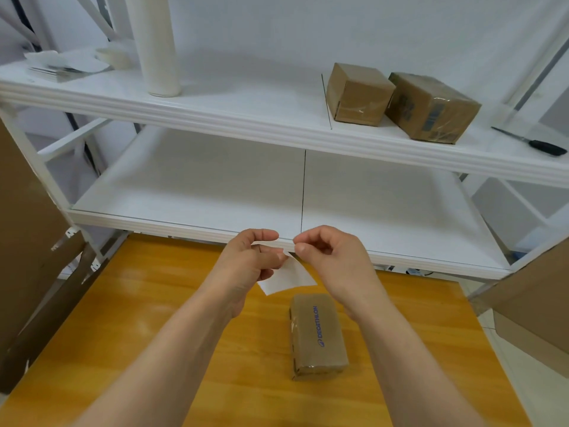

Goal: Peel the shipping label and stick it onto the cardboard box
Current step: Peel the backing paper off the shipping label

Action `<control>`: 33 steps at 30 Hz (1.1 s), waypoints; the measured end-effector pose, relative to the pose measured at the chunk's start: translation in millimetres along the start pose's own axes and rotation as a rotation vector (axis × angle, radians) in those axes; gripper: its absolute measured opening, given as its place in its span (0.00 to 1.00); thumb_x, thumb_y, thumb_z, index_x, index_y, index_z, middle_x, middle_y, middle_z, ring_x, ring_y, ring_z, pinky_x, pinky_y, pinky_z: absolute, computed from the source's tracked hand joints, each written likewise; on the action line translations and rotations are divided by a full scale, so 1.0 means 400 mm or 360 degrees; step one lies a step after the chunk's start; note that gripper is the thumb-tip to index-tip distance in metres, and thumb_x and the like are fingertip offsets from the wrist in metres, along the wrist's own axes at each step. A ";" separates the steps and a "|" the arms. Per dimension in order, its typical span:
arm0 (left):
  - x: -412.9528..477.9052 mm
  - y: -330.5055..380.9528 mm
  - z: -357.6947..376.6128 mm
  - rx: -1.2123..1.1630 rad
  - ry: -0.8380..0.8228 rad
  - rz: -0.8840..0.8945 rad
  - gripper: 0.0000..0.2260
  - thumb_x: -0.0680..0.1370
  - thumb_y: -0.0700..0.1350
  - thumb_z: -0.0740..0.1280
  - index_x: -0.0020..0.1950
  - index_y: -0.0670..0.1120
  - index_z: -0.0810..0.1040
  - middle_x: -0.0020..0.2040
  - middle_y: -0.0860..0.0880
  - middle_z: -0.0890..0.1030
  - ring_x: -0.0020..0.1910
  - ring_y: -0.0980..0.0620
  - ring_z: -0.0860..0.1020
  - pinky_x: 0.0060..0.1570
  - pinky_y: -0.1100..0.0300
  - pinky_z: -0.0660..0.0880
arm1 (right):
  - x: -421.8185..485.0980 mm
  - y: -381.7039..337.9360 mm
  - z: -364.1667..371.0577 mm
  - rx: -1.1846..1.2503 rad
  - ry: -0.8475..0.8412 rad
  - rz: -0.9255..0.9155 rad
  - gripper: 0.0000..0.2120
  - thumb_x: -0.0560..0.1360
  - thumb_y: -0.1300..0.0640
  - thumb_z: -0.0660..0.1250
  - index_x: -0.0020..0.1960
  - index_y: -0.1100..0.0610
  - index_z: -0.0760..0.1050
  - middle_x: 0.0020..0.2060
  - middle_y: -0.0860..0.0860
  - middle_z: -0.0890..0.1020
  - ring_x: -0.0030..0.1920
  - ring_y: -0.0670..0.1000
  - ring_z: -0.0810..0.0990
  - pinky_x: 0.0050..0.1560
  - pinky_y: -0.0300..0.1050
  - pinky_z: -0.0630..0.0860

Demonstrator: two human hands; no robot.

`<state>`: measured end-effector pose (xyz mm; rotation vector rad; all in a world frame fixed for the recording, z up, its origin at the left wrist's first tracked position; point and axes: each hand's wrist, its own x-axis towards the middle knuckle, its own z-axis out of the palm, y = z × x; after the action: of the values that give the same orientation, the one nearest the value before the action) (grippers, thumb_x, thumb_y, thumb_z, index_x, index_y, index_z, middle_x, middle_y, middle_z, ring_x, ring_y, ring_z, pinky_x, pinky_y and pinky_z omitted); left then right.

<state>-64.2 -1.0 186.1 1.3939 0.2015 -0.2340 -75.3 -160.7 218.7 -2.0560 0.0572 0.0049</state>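
A small brown cardboard box (317, 335) with blue lettering on top lies on the yellow wooden table (154, 318), below my hands. I hold a white shipping label (288, 277) in the air just above the box's far end. My left hand (252, 261) pinches the label's upper edge between thumb and fingers. My right hand (329, 257) pinches the same top corner with thumb and forefinger, close to the left fingertips. The label hangs down, blank side toward me.
A white metal shelf rack (277, 232) stands behind the table. Its upper shelf holds two taped cardboard boxes (400, 103), a white roll (157, 44), papers at the left and a black-handled tool (542, 146). Flat cardboard sheets lean at both sides.
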 end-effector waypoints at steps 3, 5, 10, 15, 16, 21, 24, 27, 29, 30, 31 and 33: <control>-0.005 0.008 0.008 0.0018 -0.0020 0.0043 0.16 0.74 0.36 0.73 0.59 0.48 0.78 0.42 0.47 0.84 0.44 0.49 0.81 0.50 0.52 0.76 | -0.007 -0.008 -0.001 -0.0078 -0.0010 -0.0020 0.04 0.77 0.53 0.71 0.51 0.48 0.83 0.45 0.42 0.84 0.48 0.41 0.81 0.51 0.38 0.78; -0.008 0.015 0.010 0.0025 -0.0025 0.0067 0.16 0.74 0.36 0.73 0.59 0.48 0.78 0.42 0.47 0.84 0.44 0.48 0.81 0.49 0.52 0.76 | -0.011 -0.006 -0.007 -0.0088 -0.0001 -0.0018 0.05 0.77 0.52 0.71 0.52 0.48 0.83 0.45 0.42 0.84 0.49 0.41 0.81 0.52 0.39 0.78; -0.015 0.026 0.020 0.0043 -0.0048 0.0123 0.17 0.74 0.35 0.73 0.59 0.48 0.78 0.42 0.46 0.83 0.46 0.47 0.82 0.51 0.51 0.77 | -0.018 -0.007 -0.016 -0.0117 -0.0028 -0.0023 0.05 0.76 0.50 0.72 0.51 0.48 0.83 0.45 0.42 0.84 0.49 0.41 0.81 0.52 0.40 0.78; -0.019 0.027 0.036 0.0114 -0.0035 0.0203 0.17 0.74 0.35 0.72 0.60 0.49 0.76 0.41 0.47 0.83 0.46 0.48 0.82 0.47 0.54 0.74 | -0.022 -0.007 -0.018 -0.0124 0.0019 -0.0022 0.04 0.77 0.49 0.71 0.47 0.48 0.84 0.42 0.42 0.84 0.47 0.41 0.81 0.50 0.40 0.78; -0.019 0.028 0.038 0.0133 -0.0037 0.0219 0.17 0.75 0.35 0.72 0.60 0.49 0.76 0.42 0.46 0.84 0.46 0.48 0.82 0.48 0.55 0.74 | -0.022 -0.007 -0.019 -0.0130 0.0031 -0.0020 0.05 0.77 0.49 0.70 0.47 0.48 0.84 0.42 0.42 0.85 0.47 0.41 0.81 0.50 0.41 0.78; -0.020 0.029 0.044 0.0187 -0.0044 0.0247 0.15 0.76 0.36 0.72 0.59 0.49 0.76 0.43 0.45 0.84 0.49 0.47 0.83 0.53 0.52 0.77 | -0.022 -0.006 -0.026 -0.0104 0.0048 0.0002 0.07 0.78 0.48 0.68 0.48 0.49 0.84 0.43 0.43 0.85 0.47 0.43 0.82 0.53 0.46 0.81; -0.024 0.029 0.046 0.0205 -0.0075 0.0286 0.09 0.76 0.33 0.69 0.50 0.47 0.78 0.40 0.46 0.81 0.45 0.46 0.79 0.48 0.52 0.75 | -0.020 -0.003 -0.026 -0.0059 0.0054 0.0022 0.07 0.78 0.49 0.68 0.47 0.49 0.84 0.42 0.44 0.86 0.47 0.45 0.83 0.54 0.50 0.82; -0.035 0.029 0.052 0.0249 -0.0089 0.0307 0.11 0.76 0.31 0.65 0.42 0.45 0.80 0.40 0.46 0.81 0.44 0.47 0.79 0.48 0.53 0.75 | -0.019 -0.006 -0.026 -0.0032 0.0060 0.0036 0.07 0.79 0.51 0.67 0.47 0.50 0.83 0.41 0.45 0.85 0.46 0.46 0.83 0.53 0.49 0.82; -0.038 0.030 0.058 0.0229 -0.0088 0.0286 0.11 0.77 0.32 0.64 0.43 0.45 0.81 0.42 0.46 0.83 0.45 0.48 0.80 0.50 0.53 0.76 | -0.019 -0.009 -0.026 -0.0013 0.0063 0.0043 0.07 0.79 0.51 0.67 0.46 0.50 0.83 0.39 0.46 0.84 0.43 0.46 0.82 0.51 0.48 0.81; -0.040 0.032 0.060 0.0214 -0.0097 0.0277 0.09 0.77 0.33 0.65 0.44 0.45 0.81 0.42 0.47 0.83 0.45 0.49 0.80 0.51 0.53 0.76 | -0.019 -0.010 -0.026 -0.0001 0.0067 0.0047 0.08 0.79 0.51 0.67 0.45 0.50 0.83 0.38 0.46 0.84 0.42 0.47 0.81 0.50 0.48 0.81; -0.040 0.032 0.062 0.0199 -0.0111 0.0272 0.06 0.77 0.35 0.66 0.45 0.44 0.81 0.42 0.47 0.83 0.45 0.50 0.80 0.51 0.53 0.76 | -0.018 -0.010 -0.026 0.0012 0.0071 0.0052 0.08 0.79 0.51 0.67 0.45 0.50 0.83 0.38 0.47 0.84 0.42 0.47 0.82 0.49 0.49 0.81; -0.041 0.033 0.066 0.0180 -0.0118 0.0275 0.02 0.76 0.40 0.71 0.47 0.43 0.80 0.41 0.47 0.81 0.42 0.51 0.79 0.48 0.54 0.76 | -0.018 -0.009 -0.026 0.0049 0.0080 0.0070 0.07 0.79 0.51 0.67 0.46 0.50 0.83 0.40 0.47 0.86 0.44 0.48 0.83 0.51 0.51 0.82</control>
<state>-76.0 -24.3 207.7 1.5028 0.0059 -0.1546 -82.3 -167.9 226.8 -2.0237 0.1329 -0.0205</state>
